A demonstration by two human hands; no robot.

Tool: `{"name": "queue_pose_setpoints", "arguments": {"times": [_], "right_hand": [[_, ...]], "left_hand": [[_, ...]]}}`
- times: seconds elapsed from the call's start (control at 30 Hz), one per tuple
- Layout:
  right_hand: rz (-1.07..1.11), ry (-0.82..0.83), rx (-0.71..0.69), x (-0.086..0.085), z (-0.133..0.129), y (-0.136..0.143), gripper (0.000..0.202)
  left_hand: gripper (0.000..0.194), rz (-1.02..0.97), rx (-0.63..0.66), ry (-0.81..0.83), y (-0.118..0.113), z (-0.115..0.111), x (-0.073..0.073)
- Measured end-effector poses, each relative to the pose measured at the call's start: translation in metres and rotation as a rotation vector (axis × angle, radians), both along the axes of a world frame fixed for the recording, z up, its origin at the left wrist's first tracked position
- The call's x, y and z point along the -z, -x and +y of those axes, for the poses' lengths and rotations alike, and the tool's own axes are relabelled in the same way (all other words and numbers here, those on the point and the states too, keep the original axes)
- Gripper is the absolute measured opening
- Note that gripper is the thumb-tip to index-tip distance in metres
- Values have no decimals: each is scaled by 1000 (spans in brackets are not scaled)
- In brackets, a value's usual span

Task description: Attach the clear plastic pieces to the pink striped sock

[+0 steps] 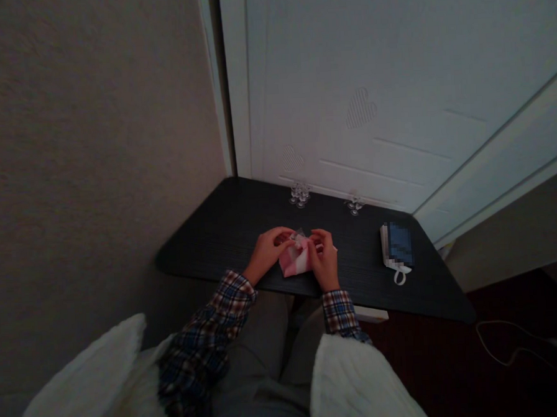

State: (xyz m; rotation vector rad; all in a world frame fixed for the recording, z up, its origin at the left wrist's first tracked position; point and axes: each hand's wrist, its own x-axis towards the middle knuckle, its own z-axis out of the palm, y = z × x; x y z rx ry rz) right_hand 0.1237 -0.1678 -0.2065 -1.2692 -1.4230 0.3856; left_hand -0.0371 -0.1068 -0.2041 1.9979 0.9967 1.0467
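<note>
A small pink-and-white package [294,262] rests near the front edge of the dark table, between my two hands. Clear, crinkled plastic [300,233] sticks up from its top. My left hand [272,247] is closed on the package's upper left side, thumb and fingers at the plastic. On the right side, my right hand [325,259] has its fingers curled and pinching the package's edge. The fingertips partly cover the top, so its opening cannot be made out clearly.
The dark table [205,237] stands against a white panel [310,95] with heart patterns. Along its back lie two clusters of small clear pieces [299,195], [354,205]. At the right is a dark-screened device [400,242] on a white base with a loop. A cable [494,354] lies on the floor.
</note>
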Motion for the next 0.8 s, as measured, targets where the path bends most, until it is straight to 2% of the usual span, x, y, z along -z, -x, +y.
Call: {"name": "queue_pose_setpoints", "arguments": {"times": [0.17,0.4,0.8], "right_hand": [[-7,-7,21,-1,-1,0,29],[-20,-31,50,-3,-2,1,29],[-22,-48,112,-3,-2,0,28]], "left_hand": [[25,55,-42,-65,0,-2,-3],[24,118,-33,-131,1,-3,-7],[21,111,75,-147,1,-6,-9]]}}
